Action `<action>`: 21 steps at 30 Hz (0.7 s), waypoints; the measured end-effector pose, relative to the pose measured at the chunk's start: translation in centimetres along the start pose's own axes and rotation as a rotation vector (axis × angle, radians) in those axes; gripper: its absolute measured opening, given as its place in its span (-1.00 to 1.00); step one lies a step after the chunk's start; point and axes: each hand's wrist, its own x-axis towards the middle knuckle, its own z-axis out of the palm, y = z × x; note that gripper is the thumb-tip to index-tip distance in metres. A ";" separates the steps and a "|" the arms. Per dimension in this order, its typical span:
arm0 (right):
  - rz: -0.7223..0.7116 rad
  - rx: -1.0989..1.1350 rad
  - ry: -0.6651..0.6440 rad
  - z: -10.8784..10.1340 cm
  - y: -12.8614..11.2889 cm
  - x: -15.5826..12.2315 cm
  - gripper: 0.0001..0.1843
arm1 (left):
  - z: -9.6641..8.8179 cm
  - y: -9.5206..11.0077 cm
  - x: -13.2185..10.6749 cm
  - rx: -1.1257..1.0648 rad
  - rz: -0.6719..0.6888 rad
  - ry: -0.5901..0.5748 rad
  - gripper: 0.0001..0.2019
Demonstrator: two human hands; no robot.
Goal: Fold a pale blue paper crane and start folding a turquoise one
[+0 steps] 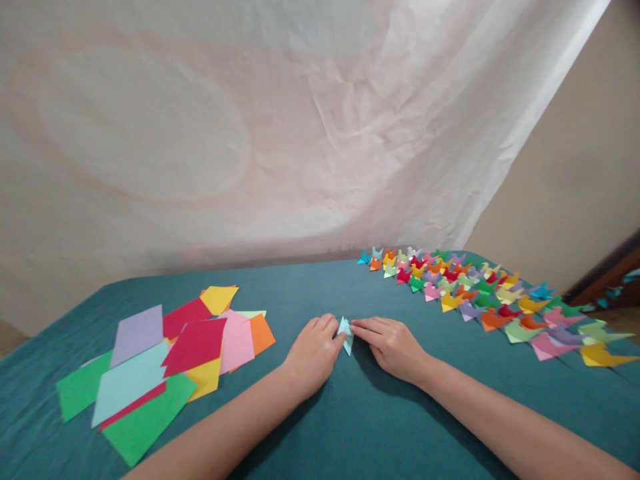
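Note:
A small pale blue folded paper piece point(345, 333) stands on the teal tablecloth point(360, 413), near the middle. My left hand point(314, 351) pinches its left side with curled fingers. From the right, my right hand point(390, 343) presses its fingertips against the piece's other side. Both hands rest low on the cloth.
Loose coloured paper sheets point(165, 363) lie scattered at the left. Several folded paper birds point(480, 297) in many colours sit in rows at the right, running to the table's far right edge. A white sheet point(250, 133) hangs behind the table.

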 end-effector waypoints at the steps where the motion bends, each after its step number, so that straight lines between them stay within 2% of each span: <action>1: -0.008 -0.009 -0.017 0.0 0.0 0.1 -0.61 | 0.0 0.0 0.0 -0.001 -0.001 0.007 -0.79; 13: -0.037 -0.081 -0.110 0.0 -0.2 0.5 -0.71 | 0.5 -1.2 -0.2 -0.114 0.004 0.027 -0.75; 21: -0.058 -0.048 -0.109 0.2 -0.3 0.5 -0.70 | 0.6 -1.0 -0.1 0.002 0.078 0.042 -0.77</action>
